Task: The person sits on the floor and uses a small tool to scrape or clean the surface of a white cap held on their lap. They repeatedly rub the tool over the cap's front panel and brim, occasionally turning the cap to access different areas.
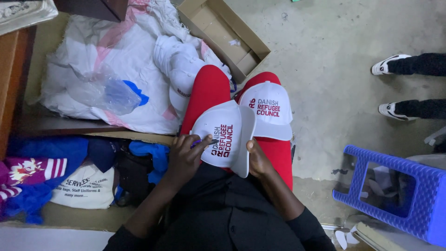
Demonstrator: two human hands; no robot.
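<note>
White cap (227, 135) btwn both hands, lap.

My left hand (186, 155) and right hand (257, 158) grip a white cap (223, 135) on my lap; a second cap (269, 109) sits at one o'clock.

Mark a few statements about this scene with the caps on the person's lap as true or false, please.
1. The left hand holds a small purple tool against the white cap. True.
2. A second white cap rests on the person's red-clad knee. True.
3. The stool at the right is green. False: it is blue plastic.
4. The cardboard box on the floor is packed full of caps. False: it looks nearly empty.
5. The right hand grips the held cap's brim edge. True.
</note>
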